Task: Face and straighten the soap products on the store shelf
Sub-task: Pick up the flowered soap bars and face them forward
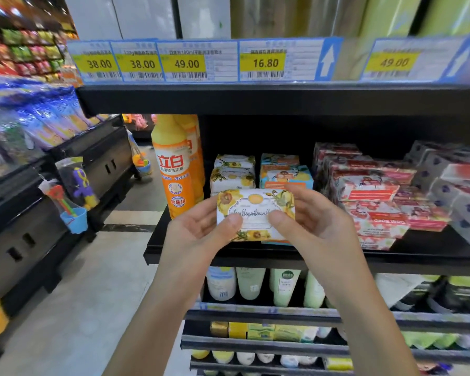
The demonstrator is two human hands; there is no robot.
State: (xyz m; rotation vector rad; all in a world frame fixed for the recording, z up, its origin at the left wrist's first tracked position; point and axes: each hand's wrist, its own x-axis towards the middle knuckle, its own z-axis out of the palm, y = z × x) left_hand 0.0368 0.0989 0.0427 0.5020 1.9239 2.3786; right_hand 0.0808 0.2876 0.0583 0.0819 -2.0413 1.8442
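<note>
Both hands are up in front of the middle shelf (423, 260), holding one yellow-flowered soap bar (255, 206) between them. The left hand (198, 232) grips its left end, thumb on the label; the right hand (318, 221) grips the right end the same way. The bar is level, label toward the person, just clear of the shelf's front edge.

Directly behind the hands sits a small stack of matching yellow-flowered soaps (232, 175), and beside that, behind the right fingers, a stack of blue and orange soap boxes (282, 172). Just left of the left hand stands a tall orange detergent bottle (174, 169), with another like it behind. To the right of the right hand lies a loose, crooked heap of red soap boxes (369, 191), some turned upside down, and beyond them white boxes with purple marks (451, 185).

Above the hands runs a strip of yellow price tags (263, 62). Below the wrists, pale bottles (250, 283) line the next shelf down. Far off to the left, bagged toys (73, 210) hang from a dark display.
</note>
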